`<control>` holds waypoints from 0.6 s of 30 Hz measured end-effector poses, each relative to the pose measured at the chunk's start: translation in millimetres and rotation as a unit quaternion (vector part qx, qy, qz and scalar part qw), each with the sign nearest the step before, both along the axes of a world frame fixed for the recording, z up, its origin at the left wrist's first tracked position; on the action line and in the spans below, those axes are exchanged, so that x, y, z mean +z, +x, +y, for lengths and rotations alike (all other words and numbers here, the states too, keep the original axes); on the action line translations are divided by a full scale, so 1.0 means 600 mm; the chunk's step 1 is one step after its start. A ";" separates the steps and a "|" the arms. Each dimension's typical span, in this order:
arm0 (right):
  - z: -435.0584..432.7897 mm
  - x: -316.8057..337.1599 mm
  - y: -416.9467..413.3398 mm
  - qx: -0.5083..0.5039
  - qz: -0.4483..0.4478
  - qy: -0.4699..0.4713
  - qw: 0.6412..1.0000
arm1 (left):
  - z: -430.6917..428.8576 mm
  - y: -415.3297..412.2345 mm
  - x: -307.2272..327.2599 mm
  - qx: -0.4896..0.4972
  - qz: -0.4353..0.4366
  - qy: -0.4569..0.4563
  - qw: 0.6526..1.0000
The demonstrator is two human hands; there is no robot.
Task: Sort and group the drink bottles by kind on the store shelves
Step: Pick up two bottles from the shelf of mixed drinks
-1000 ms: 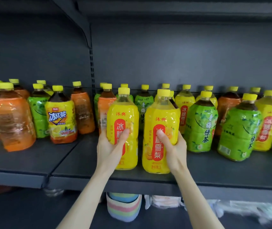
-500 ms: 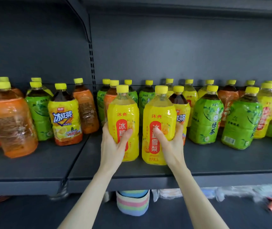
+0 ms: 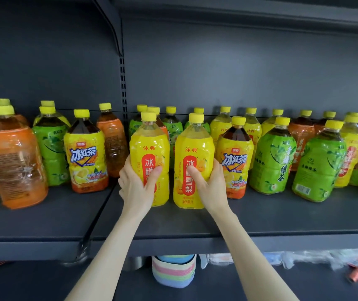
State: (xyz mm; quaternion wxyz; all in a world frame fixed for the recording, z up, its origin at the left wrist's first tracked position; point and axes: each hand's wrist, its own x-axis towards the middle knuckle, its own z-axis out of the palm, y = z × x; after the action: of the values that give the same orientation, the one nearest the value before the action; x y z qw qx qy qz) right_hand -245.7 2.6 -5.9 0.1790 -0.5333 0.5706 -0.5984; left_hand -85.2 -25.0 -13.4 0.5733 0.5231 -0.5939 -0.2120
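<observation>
- Step in hand: pairing 2 bottles of 1 kind. The left hand (image 3: 136, 187) grips the left pear bottle (image 3: 149, 146) and the right hand (image 3: 211, 187) grips the right pear bottle (image 3: 193, 153).
- Both bottles are upright, side by side and nearly touching. They are at the middle of the shelf (image 3: 293, 220), in front of the back rows.
- I cannot tell whether their bases rest on the shelf or hang just above it.
- The sorting looks far from done, since the kinds are mixed. There is 1 iced-tea bottle (image 3: 235, 161) just right of the right hand and another iced-tea bottle (image 3: 85, 155) to the left. Green-tea bottles (image 3: 273, 161) stand further right and an orange bottle (image 3: 15, 164) far left.
- Next move, as I judge it: set the pair with their like. More yellow pear bottles (image 3: 222, 129) stand in the back row to the right, but the near iced-tea bottle blocks the way and would need shifting first.
- The pair must stay upright. The right hand's fingers (image 3: 219, 170) are just beside that iced-tea bottle and could knock it.
- Pose: both forearms reach up and forward, converging on the pair. Each thumb lies across a front label. The left fingers curl round the left bottle's outer side and the right fingers round the right bottle's outer side. Both hands grip at mid-body.
</observation>
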 end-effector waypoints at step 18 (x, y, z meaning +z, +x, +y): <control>0.053 0.017 0.001 -0.078 0.251 0.078 0.962 | 0.042 0.036 -0.005 0.019 -0.169 0.010 0.985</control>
State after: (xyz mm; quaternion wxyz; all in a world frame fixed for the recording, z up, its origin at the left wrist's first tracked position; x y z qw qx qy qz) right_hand -244.9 34.4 4.2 0.0234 -0.6046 0.6819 -0.4109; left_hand -63.4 0.0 -16.4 0.4637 0.5679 -0.6702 -0.1156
